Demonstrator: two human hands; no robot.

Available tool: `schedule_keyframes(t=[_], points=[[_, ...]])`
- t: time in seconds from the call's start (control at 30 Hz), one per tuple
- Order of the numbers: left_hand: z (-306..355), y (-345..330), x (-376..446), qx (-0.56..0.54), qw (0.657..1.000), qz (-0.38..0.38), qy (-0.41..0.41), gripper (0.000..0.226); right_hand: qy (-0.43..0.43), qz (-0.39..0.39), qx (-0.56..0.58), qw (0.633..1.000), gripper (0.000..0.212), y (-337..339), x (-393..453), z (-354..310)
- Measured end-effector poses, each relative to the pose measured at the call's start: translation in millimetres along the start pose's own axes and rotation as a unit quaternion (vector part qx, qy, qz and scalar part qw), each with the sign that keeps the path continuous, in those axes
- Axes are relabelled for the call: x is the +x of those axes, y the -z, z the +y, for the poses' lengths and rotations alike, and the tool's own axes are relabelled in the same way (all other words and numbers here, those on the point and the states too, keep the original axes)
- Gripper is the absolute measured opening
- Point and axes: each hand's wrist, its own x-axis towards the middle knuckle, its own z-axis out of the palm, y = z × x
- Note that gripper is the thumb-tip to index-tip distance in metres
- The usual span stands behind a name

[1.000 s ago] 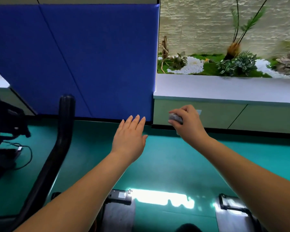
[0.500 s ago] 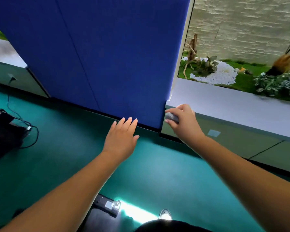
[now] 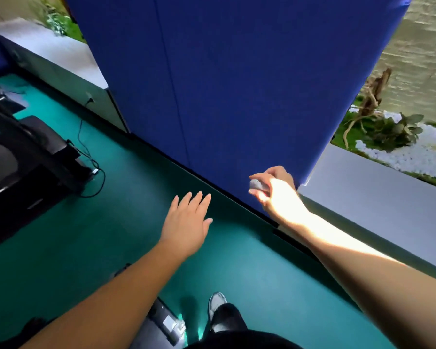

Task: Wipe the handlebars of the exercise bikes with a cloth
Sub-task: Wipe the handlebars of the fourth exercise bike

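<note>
My right hand (image 3: 275, 191) is stretched forward in a patch of sunlight, its fingers closed around a small bunched grey cloth (image 3: 256, 184). My left hand (image 3: 188, 220) hovers flat over the green floor with fingers together and extended, holding nothing. No handlebar shows in this view. Black exercise equipment (image 3: 18, 157) stands at the left edge, well away from both hands.
A tall blue padded panel (image 3: 237, 84) fills the middle ahead. A grey ledge (image 3: 378, 197) with plants and white pebbles (image 3: 413, 149) runs at the right. A cable (image 3: 91, 162) trails on the green floor (image 3: 73, 235). My shoe (image 3: 217, 304) and a machine base (image 3: 166, 323) are below.
The view has swung left and tilted; the handlebar seen a second ago is gone from view. Both hands stay extended, the right one now in sunlight and holding the cloth throughout.
</note>
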Motion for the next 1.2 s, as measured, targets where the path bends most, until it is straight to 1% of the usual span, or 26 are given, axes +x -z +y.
schedule_keyframes(t=[0.17, 0.33, 0.5, 0.63, 0.7, 0.83, 1.03, 1.1, 1.2], points=[[-26, -11, 46, -0.017, 0.999, -0.019, 0.033, 0.06, 0.008, -0.029, -0.008, 1.0, 0.029, -24, 62, 3], [-57, -12, 82, -0.02, 0.998, -0.03, 0.057, 0.06, 0.054, -0.057, -0.009, 0.997, 0.032, -44, 112, -1], [-89, -16, 108, -0.036, 0.991, -0.039, 0.121, 0.06, 0.101, -0.11, -0.01, 0.989, 0.033, -70, 174, -13], [-111, -24, 134, -0.038, 0.982, -0.05, 0.176, 0.06, 0.141, -0.155, 0.014, 0.978, 0.035, -89, 234, -21], [-120, -25, 148, -0.043, 0.976, -0.047, 0.21, 0.06, 0.162, -0.178, 0.006, 0.971, 0.036, -97, 264, -26], [-134, -26, 172, -0.06, 0.959, -0.044, 0.273, 0.059, 0.196, -0.23, 0.023, 0.953, 0.027, -116, 316, -35], [-158, -34, 178, -0.086, 0.927, -0.063, 0.36, 0.058, 0.227, -0.312, 0.077, 0.919, 0.02, -149, 360, -71], [-168, -39, 172, -0.093, 0.916, -0.073, 0.383, 0.058, 0.237, -0.336, 0.091, 0.907, 0.022, -166, 370, -88], [-191, -46, 165, -0.102, 0.901, -0.1, 0.41, 0.058, 0.255, -0.355, 0.085, 0.895, 0.033, -199, 386, -112]])
